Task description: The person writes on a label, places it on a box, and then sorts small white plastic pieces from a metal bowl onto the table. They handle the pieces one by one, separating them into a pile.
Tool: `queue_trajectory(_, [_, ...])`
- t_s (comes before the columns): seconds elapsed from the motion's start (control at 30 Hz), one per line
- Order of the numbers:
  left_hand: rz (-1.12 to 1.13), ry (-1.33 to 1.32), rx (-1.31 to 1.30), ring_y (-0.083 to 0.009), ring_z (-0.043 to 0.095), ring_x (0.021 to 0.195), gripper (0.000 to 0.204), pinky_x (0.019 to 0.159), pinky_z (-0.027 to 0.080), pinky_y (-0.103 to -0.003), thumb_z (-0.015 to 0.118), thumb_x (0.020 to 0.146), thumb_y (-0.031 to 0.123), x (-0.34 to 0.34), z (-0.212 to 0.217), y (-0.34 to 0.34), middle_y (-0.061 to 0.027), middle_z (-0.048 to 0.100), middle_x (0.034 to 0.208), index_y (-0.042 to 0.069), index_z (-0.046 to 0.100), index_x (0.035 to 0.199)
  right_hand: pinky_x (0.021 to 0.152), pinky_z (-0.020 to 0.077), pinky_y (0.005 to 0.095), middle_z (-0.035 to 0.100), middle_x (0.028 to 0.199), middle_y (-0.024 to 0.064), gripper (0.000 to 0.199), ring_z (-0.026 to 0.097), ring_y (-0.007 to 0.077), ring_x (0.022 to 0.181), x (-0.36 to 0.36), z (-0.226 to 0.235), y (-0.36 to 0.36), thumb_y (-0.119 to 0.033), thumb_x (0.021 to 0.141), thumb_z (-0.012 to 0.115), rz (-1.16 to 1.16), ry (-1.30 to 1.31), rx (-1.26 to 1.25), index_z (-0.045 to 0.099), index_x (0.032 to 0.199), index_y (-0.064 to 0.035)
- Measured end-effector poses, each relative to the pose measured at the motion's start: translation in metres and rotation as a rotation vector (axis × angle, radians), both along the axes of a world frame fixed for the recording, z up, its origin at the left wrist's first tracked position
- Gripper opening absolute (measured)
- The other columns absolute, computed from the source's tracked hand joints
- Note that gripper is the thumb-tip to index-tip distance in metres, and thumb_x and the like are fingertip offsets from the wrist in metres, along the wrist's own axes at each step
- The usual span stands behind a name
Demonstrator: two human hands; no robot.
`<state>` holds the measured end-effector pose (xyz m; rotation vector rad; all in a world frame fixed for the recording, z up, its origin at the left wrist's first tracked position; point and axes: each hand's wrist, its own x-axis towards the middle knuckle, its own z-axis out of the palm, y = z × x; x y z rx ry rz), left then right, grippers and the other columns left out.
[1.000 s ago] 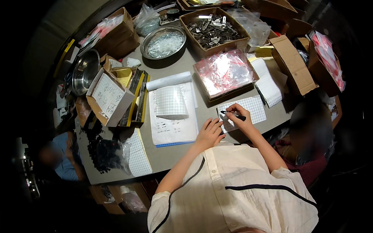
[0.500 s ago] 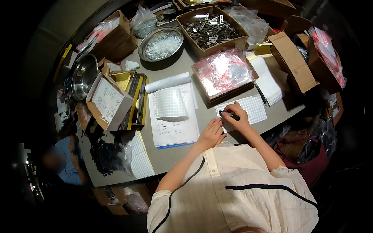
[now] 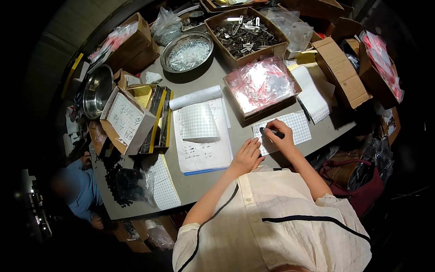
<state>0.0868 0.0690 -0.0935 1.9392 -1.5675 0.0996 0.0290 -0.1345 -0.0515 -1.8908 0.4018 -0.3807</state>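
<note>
A sheet of small round stickers (image 3: pixel 297 128) lies on the table in front of me. My right hand (image 3: pixel 282 138) is closed round a black marker pen (image 3: pixel 277 134), its tip over the upper left part of the sheet. Just left of it, my left hand (image 3: pixel 246 157) rests flat at the sheet's left edge, fingers stretched out and holding nothing. To the left of that hand is a pad of white paper (image 3: pixel 199 161) with handwritten marks. On the pad lies a curled sticker sheet (image 3: pixel 199 122).
Beyond the sheet stands a box of clear red-edged bags (image 3: pixel 260 86). Farther back are a carton of metal parts (image 3: pixel 244 36) and a steel bowl of small shiny pieces (image 3: pixel 187 52). Cartons (image 3: pixel 128 120) and black pieces (image 3: pixel 118 181) lie left. A person in blue (image 3: pixel 81 188) is at far left.
My right hand has shifted slightly right along the sheet with the marker. My left hand has stayed put. The person at far left has moved an arm lower.
</note>
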Motion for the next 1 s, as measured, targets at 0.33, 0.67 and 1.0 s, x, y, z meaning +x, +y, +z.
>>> queue_trajectory(0.33, [0.006, 0.000, 0.001, -0.0358, 0.054, 0.134, 0.033, 0.117, 0.040, -0.050, 0.076, 0.087, 0.026, 0.000, 0.002, 0.001, -0.0203, 0.063, 0.125, -0.005, 0.065, 0.094, 0.107, 0.0467, 0.0429, 0.068, 0.084, 0.0077, 0.012, 0.064, 0.0216, 0.079, -0.007, 0.002, -0.006, -0.013, 0.085, 0.074, -0.022, 0.048, -0.012, 0.069, 0.088, -0.0023])
queue_trajectory(0.67, [0.014, 0.034, 0.012, -0.0340, 0.056, 0.131, 0.030, 0.116, 0.042, -0.049, 0.078, 0.087, 0.023, -0.001, 0.000, -0.001, -0.0179, 0.064, 0.124, -0.001, 0.063, 0.096, 0.120, 0.0323, 0.0504, 0.069, 0.081, 0.0053, 0.016, 0.061, 0.0205, 0.070, -0.008, -0.007, -0.009, -0.018, 0.084, 0.076, 0.070, -0.019, -0.076, 0.069, 0.085, -0.0029])
queue_trajectory(1.0, [0.022, 0.052, 0.017, -0.0338, 0.057, 0.131, 0.031, 0.115, 0.042, -0.049, 0.078, 0.087, 0.023, -0.001, 0.005, 0.000, -0.0176, 0.064, 0.123, -0.002, 0.063, 0.099, 0.107, 0.0444, 0.0395, 0.067, 0.075, 0.0063, 0.014, 0.061, 0.0191, 0.067, -0.007, -0.001, -0.015, -0.015, 0.085, 0.074, -0.167, 0.056, 0.202, 0.069, 0.086, -0.0019])
